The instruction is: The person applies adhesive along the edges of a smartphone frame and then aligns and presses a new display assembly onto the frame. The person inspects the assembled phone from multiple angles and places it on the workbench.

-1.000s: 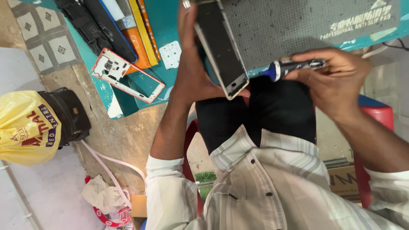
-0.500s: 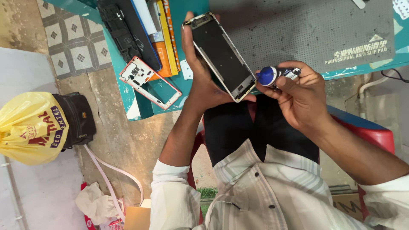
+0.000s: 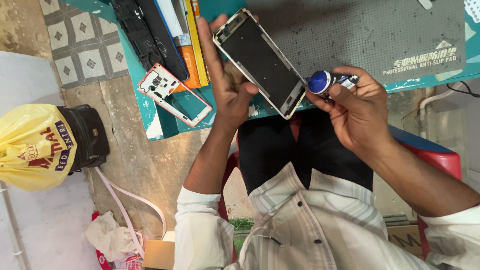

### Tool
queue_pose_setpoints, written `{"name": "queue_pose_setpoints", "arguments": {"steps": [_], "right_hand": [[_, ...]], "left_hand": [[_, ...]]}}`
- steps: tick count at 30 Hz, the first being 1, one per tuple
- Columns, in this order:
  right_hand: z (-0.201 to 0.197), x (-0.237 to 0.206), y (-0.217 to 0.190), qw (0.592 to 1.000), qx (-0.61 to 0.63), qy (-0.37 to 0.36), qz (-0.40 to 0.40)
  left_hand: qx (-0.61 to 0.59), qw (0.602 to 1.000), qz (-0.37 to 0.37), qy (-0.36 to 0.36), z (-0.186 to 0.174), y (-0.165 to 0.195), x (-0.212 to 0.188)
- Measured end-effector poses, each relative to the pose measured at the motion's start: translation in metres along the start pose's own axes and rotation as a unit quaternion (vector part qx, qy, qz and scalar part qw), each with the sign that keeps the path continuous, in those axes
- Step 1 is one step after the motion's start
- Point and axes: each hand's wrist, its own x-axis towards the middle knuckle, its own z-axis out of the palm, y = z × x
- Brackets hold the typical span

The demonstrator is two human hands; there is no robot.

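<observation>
My left hand [image 3: 227, 85] holds a phone frame [image 3: 260, 60] with a dark panel and pale metal rim, tilted above the table's near edge. My right hand [image 3: 355, 115] grips a small glue tube [image 3: 327, 81] with a blue neck. The tube's tip touches the frame's right long edge near its lower corner. Both hands are over my lap, just in front of the grey anti-slip mat [image 3: 380, 35].
A red-and-white phone frame [image 3: 172, 95] lies on the teal table [image 3: 160, 127] at left, beside a stack of black, orange and yellow parts [image 3: 160, 30]. On the floor are a yellow bag [image 3: 32, 147], a black pouch [image 3: 90, 135] and a white cable [image 3: 130, 200]. I sit on a red stool [image 3: 435, 155].
The tube's blue end has come in from the right and now meets the frame's edge. My left hand has kept hold of the frame, and the view has shifted slightly.
</observation>
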Motion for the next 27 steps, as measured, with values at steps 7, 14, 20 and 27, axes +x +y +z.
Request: {"name": "queue_pose_setpoints", "arguments": {"steps": [7, 14, 20, 27], "right_hand": [[-0.001, 0.001, -0.002, 0.999, 0.026, -0.021, -0.001], [0.009, 0.006, -0.015, 1.000, 0.011, 0.001, -0.026], [0.027, 0.017, -0.050, 0.817, -0.547, 0.022, -0.183], [0.033, 0.041, -0.057, 0.698, -0.623, -0.117, -0.334]], "left_hand": [[-0.006, 0.993, 0.106, -0.058, -0.006, -0.007, 0.006], [0.012, 0.987, 0.145, -0.073, 0.001, 0.001, 0.009], [0.128, 0.965, 0.195, -0.118, 0.008, 0.008, 0.010], [0.147, 0.957, 0.187, -0.165, 0.009, 0.015, 0.001]]}}
